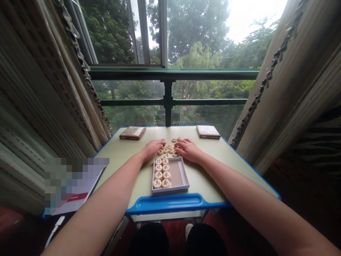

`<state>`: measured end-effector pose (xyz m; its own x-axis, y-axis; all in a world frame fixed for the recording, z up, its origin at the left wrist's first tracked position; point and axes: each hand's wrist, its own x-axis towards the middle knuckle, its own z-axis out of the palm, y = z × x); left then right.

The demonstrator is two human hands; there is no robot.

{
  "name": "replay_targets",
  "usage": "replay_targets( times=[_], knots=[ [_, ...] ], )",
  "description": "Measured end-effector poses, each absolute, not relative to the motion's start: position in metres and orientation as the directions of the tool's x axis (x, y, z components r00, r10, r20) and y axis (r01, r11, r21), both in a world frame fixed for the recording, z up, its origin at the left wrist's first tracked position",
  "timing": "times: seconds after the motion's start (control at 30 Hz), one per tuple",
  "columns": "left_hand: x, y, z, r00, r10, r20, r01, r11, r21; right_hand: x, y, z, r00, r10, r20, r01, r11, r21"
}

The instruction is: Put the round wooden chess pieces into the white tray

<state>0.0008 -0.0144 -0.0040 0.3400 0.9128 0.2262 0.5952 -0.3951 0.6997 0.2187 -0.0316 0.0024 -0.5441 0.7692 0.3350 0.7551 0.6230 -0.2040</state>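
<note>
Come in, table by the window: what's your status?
Left hand, right hand at either side of loose game pieces. Open box, left side holding more pieces. Nothing visibly blocking either hand.

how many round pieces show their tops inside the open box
8 round pieces show: four in a column along the left wall of the open box, four in the column beside it. More may be hidden underneath.

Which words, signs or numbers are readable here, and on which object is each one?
"将": rear left piece in the open box.
"炮": second left piece.
"車": third left piece.
"马": front left piece.
"卒": apparently the right column's three nearer pieces.
Too small or blurred: rear right piece, loose pieces, two flat boxes, pixelated sheet.
</note>
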Motion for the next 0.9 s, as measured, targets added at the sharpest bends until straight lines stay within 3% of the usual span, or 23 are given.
replay_targets(
  times=[0.2, 0.37, 0.47, 0.57, 0.73, 0.9],
  knots=[
    [0.001, -0.017, -0.001, 0.279, 0.927, 0.251, 0.694, -0.375, 0.615, 0.22, -0.033, 0.006, -0.538, 0.779, 0.322, 0.765, 0.612, -0.202],
    [-0.009, -0.01, -0.009, 0.164, 0.928, 0.335, 0.856, -0.303, 0.42, 0.223, -0.031, 0.007, -0.567, 0.748, 0.347, 0.734, 0.649, -0.199],
    [-0.019, -0.005, -0.014, 0.1, 0.958, 0.267, 0.915, -0.194, 0.354, 0.225, -0.03, 0.008, -0.533, 0.756, 0.38, 0.738, 0.635, -0.227],
    [-0.024, -0.004, -0.015, 0.12, 0.965, 0.235, 0.915, -0.199, 0.35, 0.226, -0.031, 0.008, -0.526, 0.756, 0.389, 0.731, 0.636, -0.247],
    [-0.025, -0.006, -0.01, 0.124, 0.931, 0.343, 0.894, -0.255, 0.369, 0.229, -0.028, 0.005, -0.503, 0.77, 0.393, 0.73, 0.622, -0.284],
    [-0.022, -0.012, -0.004, 0.13, 0.914, 0.384, 0.788, -0.331, 0.52, 0.23, -0.023, 0.002, -0.466, 0.777, 0.422, 0.714, 0.612, -0.339]
  ],
)
